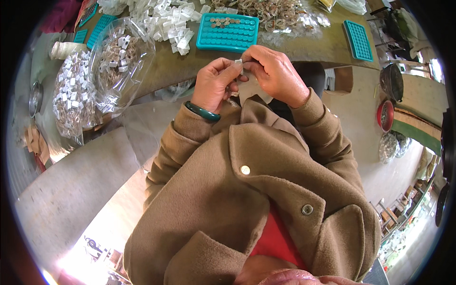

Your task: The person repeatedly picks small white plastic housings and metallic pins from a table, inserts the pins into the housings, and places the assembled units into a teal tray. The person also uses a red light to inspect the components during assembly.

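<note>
Close together at the table's near edge, my left hand (214,84) and my right hand (276,72) are both closed, fingertips meeting. Between them is a small white plastic piece (239,61), pinched by my left thumb and fingers. The right fingertips press against its side; whether they grip it or another small part is hidden. Just beyond my hands lies a teal tray (227,42) with rows of round hollows, several small round brownish pieces (223,22) in its far rows. A dark green bangle (203,112) circles my left wrist.
A heap of white plastic pieces (173,21) lies beyond and left of the tray, and brownish clear ring-like parts (273,10) lie behind it. Clear bags of parts (73,95) sit at left. Another teal tray (358,41) rests at right, with a red basin (385,116) farther off.
</note>
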Tool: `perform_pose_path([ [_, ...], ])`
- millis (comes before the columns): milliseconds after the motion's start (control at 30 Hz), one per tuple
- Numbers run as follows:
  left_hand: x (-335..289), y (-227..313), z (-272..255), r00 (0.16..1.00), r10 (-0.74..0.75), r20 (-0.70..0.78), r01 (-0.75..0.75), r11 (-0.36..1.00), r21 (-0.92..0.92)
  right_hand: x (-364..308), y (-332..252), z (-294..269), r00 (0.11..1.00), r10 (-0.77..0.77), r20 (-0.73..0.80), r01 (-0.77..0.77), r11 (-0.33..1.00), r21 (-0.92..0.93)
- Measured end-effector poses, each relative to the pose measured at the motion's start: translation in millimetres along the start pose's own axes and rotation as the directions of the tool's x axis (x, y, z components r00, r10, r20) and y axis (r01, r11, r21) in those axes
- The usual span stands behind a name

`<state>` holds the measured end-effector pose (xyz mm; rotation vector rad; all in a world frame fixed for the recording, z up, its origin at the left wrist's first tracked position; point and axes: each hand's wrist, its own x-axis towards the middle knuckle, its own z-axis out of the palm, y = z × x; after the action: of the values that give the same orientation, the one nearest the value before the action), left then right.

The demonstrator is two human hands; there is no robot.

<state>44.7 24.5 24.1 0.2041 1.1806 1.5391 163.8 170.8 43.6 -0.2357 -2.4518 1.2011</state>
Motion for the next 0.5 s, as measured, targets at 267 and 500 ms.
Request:
perform_pose_path([
  [267,4.7,8.0,-6.0,0.987,-0.151,0.045,0.157,0.965,-0.209,0.9,2.5,1.5,0.954,0.291,0.064,-0.294,0.882,0.369],
  [500,9.8,0.8,-16.1,0.965,-0.214,0.149,0.246,0.938,-0.246,1.2,14.7,5.8,0.981,0.191,0.043,-0.195,0.934,0.299],
])
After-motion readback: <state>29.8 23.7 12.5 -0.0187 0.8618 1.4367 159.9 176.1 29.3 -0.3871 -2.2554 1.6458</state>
